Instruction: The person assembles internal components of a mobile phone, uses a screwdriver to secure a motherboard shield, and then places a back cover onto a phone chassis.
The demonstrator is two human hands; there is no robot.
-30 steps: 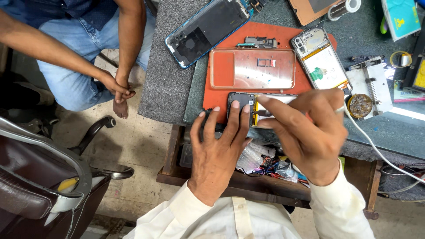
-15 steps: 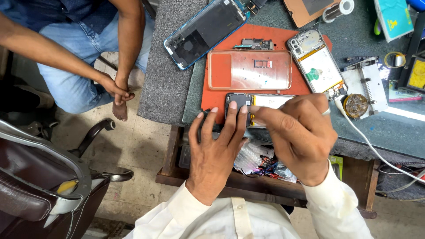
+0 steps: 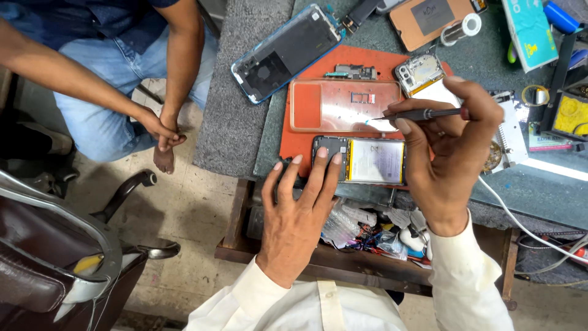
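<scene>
Resting flat with its fingers spread and released, the left hand [image 3: 300, 211] lies at the near edge of the workbench [image 3: 245, 92], its fingertips touching the dark end of an opened smartphone [image 3: 360, 160] that lies lengthwise on an orange work mat [image 3: 294, 144]. The phone's back is off, exposing a pale battery that fills most of its body. The right hand [image 3: 450, 141] is raised above the mat, fingers pinched around a slim dark precision screwdriver [image 3: 416, 114] held nearly level; its tip points left and hovers over the near right corner of a translucent orange phone back cover [image 3: 343, 105] lying just beyond the opened phone. Whether the tip touches the cover cannot be told. Farther back on the mat sit a small circuit board [image 3: 352, 72] and a second stripped phone [image 3: 422, 73], partly hidden by the right hand. A blue-rimmed phone frame [image 3: 285, 52] lies tilted across the mat's far left corner. Below the bench edge, an open drawer [image 3: 367, 230] holds mixed small parts and wrappers. To the left, another person in jeans [image 3: 104, 104] sits with hands clasped, well apart from the work. A brown chair [image 3: 43, 257] occupies the lower left corner.
</scene>
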